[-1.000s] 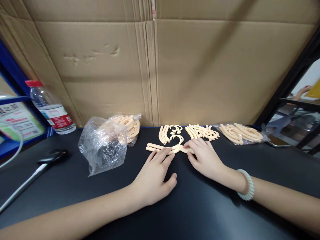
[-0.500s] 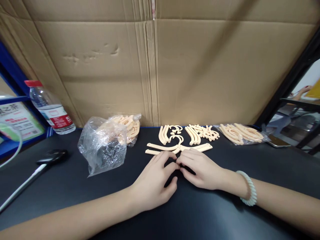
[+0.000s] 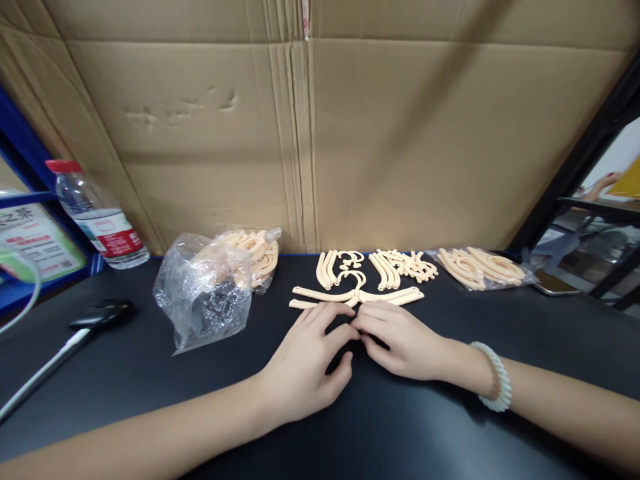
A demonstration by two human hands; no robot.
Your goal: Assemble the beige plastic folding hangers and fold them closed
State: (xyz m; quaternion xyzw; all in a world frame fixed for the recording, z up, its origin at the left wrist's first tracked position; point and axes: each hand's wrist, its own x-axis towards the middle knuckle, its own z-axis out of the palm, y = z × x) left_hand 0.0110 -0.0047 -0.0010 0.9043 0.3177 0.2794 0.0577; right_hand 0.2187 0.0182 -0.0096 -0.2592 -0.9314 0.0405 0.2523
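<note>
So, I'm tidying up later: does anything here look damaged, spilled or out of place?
The cardboard has small dents in its left half, as though knocked. The clear plastic bag is crumpled, which seems ordinary. No spill shows, and the visible pale hanger parts look unbroken.

A red-capped bottle (image 3: pixel 113 230) stands before tall cardboard (image 3: pixel 400 147), and a white cable (image 3: pixel 55 363) meets a black device (image 3: pixel 103 313) nearby.

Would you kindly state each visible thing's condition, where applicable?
Left hand, right hand: fingers bent
Beige curved hangers: arms spread
Beige curved strips: loose
Left-side transparent plastic bag: crumpled
Right-side transparent plastic bag: containing beige curved pieces
Clear red-capped plastic bottle: closed, partly filled
Black rounded device: white cable attached
</note>
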